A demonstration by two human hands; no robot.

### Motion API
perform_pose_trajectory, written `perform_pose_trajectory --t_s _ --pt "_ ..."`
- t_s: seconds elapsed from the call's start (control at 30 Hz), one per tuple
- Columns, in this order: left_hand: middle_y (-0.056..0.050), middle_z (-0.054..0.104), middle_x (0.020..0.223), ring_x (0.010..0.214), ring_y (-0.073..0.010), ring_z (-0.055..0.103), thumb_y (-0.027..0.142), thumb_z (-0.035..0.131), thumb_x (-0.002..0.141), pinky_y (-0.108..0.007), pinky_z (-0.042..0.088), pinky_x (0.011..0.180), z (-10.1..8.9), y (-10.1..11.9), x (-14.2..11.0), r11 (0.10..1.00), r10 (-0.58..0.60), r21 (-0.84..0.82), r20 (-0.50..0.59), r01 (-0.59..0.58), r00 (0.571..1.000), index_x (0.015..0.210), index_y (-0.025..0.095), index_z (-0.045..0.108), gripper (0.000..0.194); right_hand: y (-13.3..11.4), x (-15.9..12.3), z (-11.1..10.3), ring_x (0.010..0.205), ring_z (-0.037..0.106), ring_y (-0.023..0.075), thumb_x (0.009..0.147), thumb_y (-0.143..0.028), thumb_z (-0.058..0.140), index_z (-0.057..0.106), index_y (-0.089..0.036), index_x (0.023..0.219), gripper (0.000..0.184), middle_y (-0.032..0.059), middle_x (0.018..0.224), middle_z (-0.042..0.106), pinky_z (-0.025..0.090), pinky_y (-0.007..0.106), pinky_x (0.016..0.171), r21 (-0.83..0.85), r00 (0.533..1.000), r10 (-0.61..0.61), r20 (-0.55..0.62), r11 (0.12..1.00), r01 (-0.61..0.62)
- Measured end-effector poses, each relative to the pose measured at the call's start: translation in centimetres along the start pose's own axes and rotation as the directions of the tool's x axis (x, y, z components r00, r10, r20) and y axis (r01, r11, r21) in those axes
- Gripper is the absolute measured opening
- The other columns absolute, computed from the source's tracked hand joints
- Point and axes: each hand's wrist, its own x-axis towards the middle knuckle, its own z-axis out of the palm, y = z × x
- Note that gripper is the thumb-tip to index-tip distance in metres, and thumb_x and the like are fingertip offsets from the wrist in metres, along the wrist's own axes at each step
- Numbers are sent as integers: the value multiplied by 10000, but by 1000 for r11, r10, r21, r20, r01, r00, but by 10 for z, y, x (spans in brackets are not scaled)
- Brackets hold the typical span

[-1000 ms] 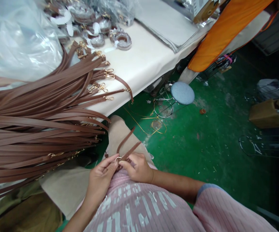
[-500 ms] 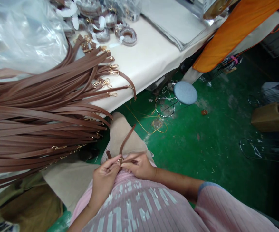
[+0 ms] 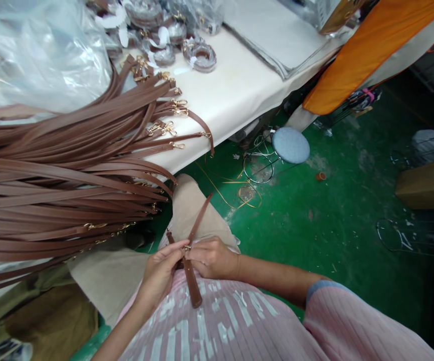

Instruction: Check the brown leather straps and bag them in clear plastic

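Observation:
Over my lap, my left hand [image 3: 160, 273] and my right hand [image 3: 212, 258] pinch one brown leather strap [image 3: 192, 283] at a small gold ring [image 3: 186, 247]. One end of the strap points up toward my knee. The other end lies down over my pink top. Both hands are closed on the strap, fingertips meeting at the ring. A big sheaf of the same brown straps [image 3: 62, 185] with gold clasps lies on the white table [image 3: 235, 95] to my left.
Clear plastic bags [image 3: 40, 55] and coiled wrapped straps [image 3: 200, 54] sit at the back of the table. An orange cloth [image 3: 367, 45] hangs at upper right. On the green floor stand a round grey stool [image 3: 290, 145], wire rings and a cardboard box [image 3: 423, 185].
The strap has been drawn through the ring: its end, which pointed up and right a second ago, now hangs down over my top. My hands stayed in place.

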Motion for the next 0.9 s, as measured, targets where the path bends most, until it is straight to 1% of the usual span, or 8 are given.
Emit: perform_pose_trajectory --t_s 0.23,0.33,0.43,0.5,0.6,0.7,0.8,0.9 --pt "-69 743 675 636 -128 641 368 952 376 -168 488 626 -3 -6 0 1000 3 15 -9 -3 1000 827 135 791 532 5 -7 6 617 604 126 902 -150 471 616 -193 767 203 15 674 663 486 231 634 175 999 46 -23 984 -41" --pt "-80 774 818 767 -152 677 448 919 520 -181 514 726 -11 -7 -1 990 66 120 67 -73 996 945 149 781 538 4 -11 10 617 610 128 912 -166 476 639 -191 765 220 24 671 672 494 234 640 184 993 82 -89 981 -64" --pt "-71 766 1050 958 -160 681 491 818 702 -177 509 855 -18 -5 -2 944 132 277 177 -178 975 1107 182 739 515 -1 -10 6 673 639 133 942 -245 517 689 -181 852 204 40 743 709 510 243 678 291 964 223 -146 941 -174" --pt "-73 749 1125 1018 -180 681 498 813 705 -198 518 894 -20 -4 -2 933 119 310 210 -182 970 1175 192 707 571 -5 -7 1 754 654 143 936 -306 570 705 -174 845 210 55 809 720 516 258 732 399 915 369 -164 873 -281" --pt "-95 755 1090 1002 -217 700 495 858 628 -247 549 890 -18 -2 -2 935 104 314 202 -165 974 1157 169 701 642 -9 -4 -4 816 646 156 897 -368 634 693 -160 784 244 62 843 703 507 278 763 597 812 575 -102 688 -412" --pt "-102 769 976 919 -199 717 501 875 584 -234 557 849 -12 -2 -1 936 125 302 187 -178 974 1093 136 694 652 -5 -3 -1 690 620 136 818 -484 707 643 -149 735 351 28 725 674 483 265 666 784 667 733 134 333 -524" --pt "-92 763 881 832 -177 716 517 869 571 -221 559 787 -7 -2 0 934 153 296 177 -201 972 1059 118 669 660 1 -4 6 606 581 110 702 -567 782 614 -140 691 459 1 633 645 456 248 630 823 539 773 334 39 -566" --pt "-84 748 827 749 -168 701 526 874 537 -235 561 734 -6 -1 1 930 171 302 154 -211 973 1022 112 645 678 4 -2 9 593 570 100 614 -568 841 617 -131 675 495 6 647 659 440 243 628 829 468 781 414 -111 -547"
